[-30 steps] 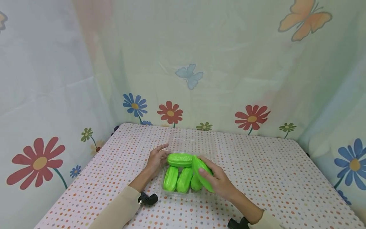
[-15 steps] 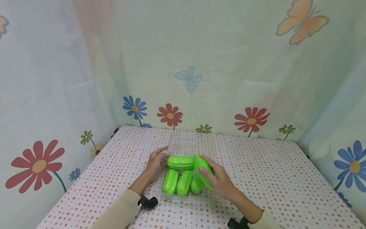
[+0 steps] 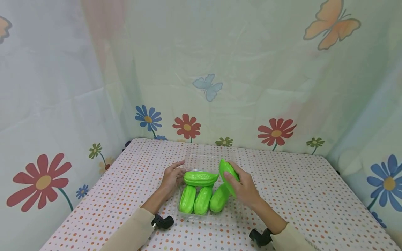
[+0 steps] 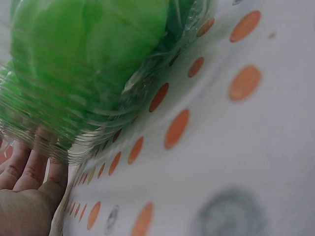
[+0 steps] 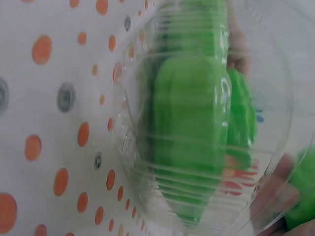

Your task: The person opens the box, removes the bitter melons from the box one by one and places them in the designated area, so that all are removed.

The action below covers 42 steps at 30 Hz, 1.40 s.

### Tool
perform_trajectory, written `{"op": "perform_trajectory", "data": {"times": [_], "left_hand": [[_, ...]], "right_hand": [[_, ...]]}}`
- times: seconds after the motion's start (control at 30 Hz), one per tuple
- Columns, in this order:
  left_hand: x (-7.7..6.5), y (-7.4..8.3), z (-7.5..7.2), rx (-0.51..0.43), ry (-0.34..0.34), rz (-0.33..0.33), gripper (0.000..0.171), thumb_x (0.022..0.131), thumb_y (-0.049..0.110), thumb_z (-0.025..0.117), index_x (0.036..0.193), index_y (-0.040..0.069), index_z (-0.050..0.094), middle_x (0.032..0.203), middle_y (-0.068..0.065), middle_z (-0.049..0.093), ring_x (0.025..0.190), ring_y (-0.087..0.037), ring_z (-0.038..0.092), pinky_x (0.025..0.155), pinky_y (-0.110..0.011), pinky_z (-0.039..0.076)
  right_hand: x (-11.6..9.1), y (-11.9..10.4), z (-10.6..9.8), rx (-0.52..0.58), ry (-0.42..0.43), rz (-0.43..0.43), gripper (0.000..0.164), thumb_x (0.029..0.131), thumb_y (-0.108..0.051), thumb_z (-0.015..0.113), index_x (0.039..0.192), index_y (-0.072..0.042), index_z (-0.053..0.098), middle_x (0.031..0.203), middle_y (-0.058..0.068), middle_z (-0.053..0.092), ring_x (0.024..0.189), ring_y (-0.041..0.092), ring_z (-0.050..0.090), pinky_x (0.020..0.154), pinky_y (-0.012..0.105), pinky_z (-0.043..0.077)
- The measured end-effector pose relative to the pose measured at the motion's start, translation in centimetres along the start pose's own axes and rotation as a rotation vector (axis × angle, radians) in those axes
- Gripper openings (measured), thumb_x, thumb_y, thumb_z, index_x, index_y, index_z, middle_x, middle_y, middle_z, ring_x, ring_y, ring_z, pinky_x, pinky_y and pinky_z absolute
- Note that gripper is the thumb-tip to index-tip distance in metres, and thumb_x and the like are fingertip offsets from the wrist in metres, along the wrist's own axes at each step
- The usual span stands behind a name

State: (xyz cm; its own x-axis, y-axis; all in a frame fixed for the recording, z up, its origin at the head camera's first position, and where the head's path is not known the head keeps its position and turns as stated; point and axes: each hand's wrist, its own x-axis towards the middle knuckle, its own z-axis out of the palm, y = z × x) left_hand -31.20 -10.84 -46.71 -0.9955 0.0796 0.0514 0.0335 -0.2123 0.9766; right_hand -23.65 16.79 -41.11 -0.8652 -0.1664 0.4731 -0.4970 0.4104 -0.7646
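My right hand (image 3: 246,190) grips a bright green ridged bitter melon (image 3: 226,170), toy-like and pointed at its tip, above the right part of a clear plastic clamshell box (image 3: 192,216). Inside the box one bitter melon (image 3: 200,178) lies crosswise at the back. Several more stand side by side in front, the rightmost melon (image 3: 219,198) leaning right. My left hand (image 3: 171,179) rests against the box's left side; in the left wrist view its fingers (image 4: 34,169) touch the ribbed wall (image 4: 81,152). The right wrist view shows the held melon (image 5: 304,194) partly, at the lower right edge.
The box's transparent lid (image 3: 204,158) lies folded open towards the back. A dotted cloth (image 3: 292,188) covers the table. Behind it hangs a flowered curtain (image 3: 238,87). Black wrist cameras (image 3: 162,221) sit on both wrists.
My right hand has lifted its bitter melon up and to the right, away from the others. The rightmost melon in the box now shows more fully. The left hand has stayed in place.
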Motion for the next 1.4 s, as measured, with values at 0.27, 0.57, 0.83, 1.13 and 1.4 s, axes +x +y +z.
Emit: {"op": "perform_trajectory", "data": {"times": [0.27, 0.57, 0.83, 1.13, 1.4], "left_hand": [[0.1, 0.0, 0.0, -0.004, -0.002, 0.002, 0.055, 0.092, 0.0, 0.052, 0.146, -0.006, 0.047, 0.104, -0.016, 0.07, 0.082, -0.011, 0.07, 0.073, -0.021, 0.056], [0.0, 0.2, 0.1, -0.007, 0.009, 0.001, 0.058, 0.09, 0.001, 0.052, 0.147, -0.005, 0.047, 0.101, -0.013, 0.071, 0.085, -0.013, 0.071, 0.074, -0.022, 0.058], [0.0, 0.0, 0.0, -0.008, 0.005, 0.003, 0.058, 0.09, 0.001, 0.052, 0.147, -0.006, 0.046, 0.098, -0.012, 0.073, 0.085, -0.013, 0.072, 0.074, -0.022, 0.058], [0.0, 0.0, 0.0, 0.007, 0.004, -0.005, 0.057, 0.091, 0.002, 0.052, 0.147, -0.005, 0.047, 0.097, -0.01, 0.072, 0.077, -0.01, 0.068, 0.068, -0.021, 0.057], [0.0, 0.0, 0.1, 0.007, 0.003, 0.003, 0.057, 0.091, 0.003, 0.052, 0.147, -0.005, 0.047, 0.102, -0.015, 0.071, 0.079, -0.011, 0.069, 0.069, -0.021, 0.056]], "right_hand": [[1.4, 1.9, -0.8, -0.015, 0.097, 0.114, 0.051, 0.106, -0.028, 0.052, 0.15, -0.001, 0.046, 0.109, 0.021, 0.063, 0.078, 0.019, 0.058, 0.062, 0.027, 0.055], [2.7, 3.5, -2.0, 0.001, 0.171, 0.182, 0.05, 0.107, -0.03, 0.048, 0.149, -0.004, 0.046, 0.097, 0.023, 0.06, 0.062, 0.016, 0.057, 0.049, 0.027, 0.053], [3.3, 5.0, -2.7, 0.106, 0.225, 0.293, 0.052, 0.108, -0.037, 0.045, 0.152, -0.01, 0.043, 0.094, 0.023, 0.056, 0.056, 0.025, 0.065, 0.053, 0.045, 0.061], [4.2, 6.3, -2.9, -0.13, 0.259, 0.413, 0.059, 0.106, -0.043, 0.043, 0.152, -0.005, 0.043, 0.113, 0.022, 0.059, 0.086, 0.023, 0.055, 0.066, 0.026, 0.048], [5.4, 7.9, -2.2, -0.222, 0.267, 0.454, 0.053, 0.107, -0.037, 0.044, 0.144, 0.001, 0.048, 0.107, 0.022, 0.062, 0.084, 0.026, 0.056, 0.064, 0.027, 0.045]]}}
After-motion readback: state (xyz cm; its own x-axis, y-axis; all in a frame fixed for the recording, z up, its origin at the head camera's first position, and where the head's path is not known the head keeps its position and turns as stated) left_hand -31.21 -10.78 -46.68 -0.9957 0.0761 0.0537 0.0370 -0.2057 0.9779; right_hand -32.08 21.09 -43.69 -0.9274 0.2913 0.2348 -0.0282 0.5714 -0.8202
